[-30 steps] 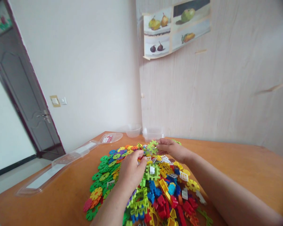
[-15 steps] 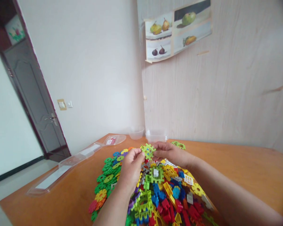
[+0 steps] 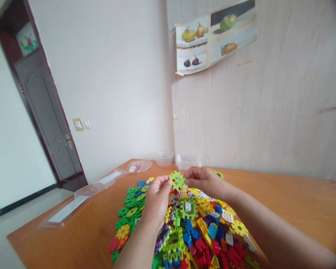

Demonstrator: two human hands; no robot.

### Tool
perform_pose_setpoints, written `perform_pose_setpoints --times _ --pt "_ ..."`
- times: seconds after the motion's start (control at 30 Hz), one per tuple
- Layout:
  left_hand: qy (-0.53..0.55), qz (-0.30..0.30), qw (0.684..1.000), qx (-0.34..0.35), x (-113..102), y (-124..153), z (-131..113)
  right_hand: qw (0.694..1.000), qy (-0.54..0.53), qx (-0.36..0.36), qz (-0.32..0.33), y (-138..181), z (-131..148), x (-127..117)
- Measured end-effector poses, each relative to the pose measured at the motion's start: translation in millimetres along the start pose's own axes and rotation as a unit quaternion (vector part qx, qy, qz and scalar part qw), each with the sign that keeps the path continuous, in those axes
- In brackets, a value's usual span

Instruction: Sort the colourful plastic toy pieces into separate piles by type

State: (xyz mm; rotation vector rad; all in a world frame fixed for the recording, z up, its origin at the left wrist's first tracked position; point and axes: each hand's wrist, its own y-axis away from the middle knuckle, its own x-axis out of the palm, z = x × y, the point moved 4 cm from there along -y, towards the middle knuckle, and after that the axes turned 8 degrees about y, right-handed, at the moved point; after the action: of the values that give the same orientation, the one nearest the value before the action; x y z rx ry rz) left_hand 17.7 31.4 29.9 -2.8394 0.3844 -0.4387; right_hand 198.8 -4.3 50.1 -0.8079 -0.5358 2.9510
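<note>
Above the pile, a lime-green notched building block panel [image 3: 177, 180] with a lattice middle is held up. My left hand [image 3: 158, 198] pinches its left lower edge between thumb and fingers. At the panel's right edge are the closed fingertips of my right hand [image 3: 203, 181]; their exact contact is partly hidden. Below lie another green square panel [image 3: 192, 213] with a white piece in its middle and a joined green block structure [image 3: 173, 244]. Red blocks [image 3: 203, 250], blue blocks [image 3: 189, 229] and a yellow flower disc [image 3: 240, 228] lie around them.
Green flower discs [image 3: 124, 212] spread on the pile's left side. Clear plastic lids [image 3: 70, 211] lie along the left of the wooden table [image 3: 81, 243]. A round clear tub [image 3: 164, 158] and a clear box [image 3: 188, 161] stand at the back by the wall.
The view has shifted a little, so everything sits slightly further right. Both hands stay at the green panel, which is tilted slightly differently.
</note>
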Motion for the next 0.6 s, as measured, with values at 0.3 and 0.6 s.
perform_pose_setpoints --times 0.3,0.6 --pt "-0.029 -0.027 0.999 0.029 -3.9 -2.2 2.3 0.999 0.038 -0.021 -0.008 0.4 -0.7 1.8" --pt "-0.103 -0.016 0.993 0.055 -7.2 -4.8 5.2 1.000 0.007 -0.009 -0.016 -2.7 -9.1 -16.0"
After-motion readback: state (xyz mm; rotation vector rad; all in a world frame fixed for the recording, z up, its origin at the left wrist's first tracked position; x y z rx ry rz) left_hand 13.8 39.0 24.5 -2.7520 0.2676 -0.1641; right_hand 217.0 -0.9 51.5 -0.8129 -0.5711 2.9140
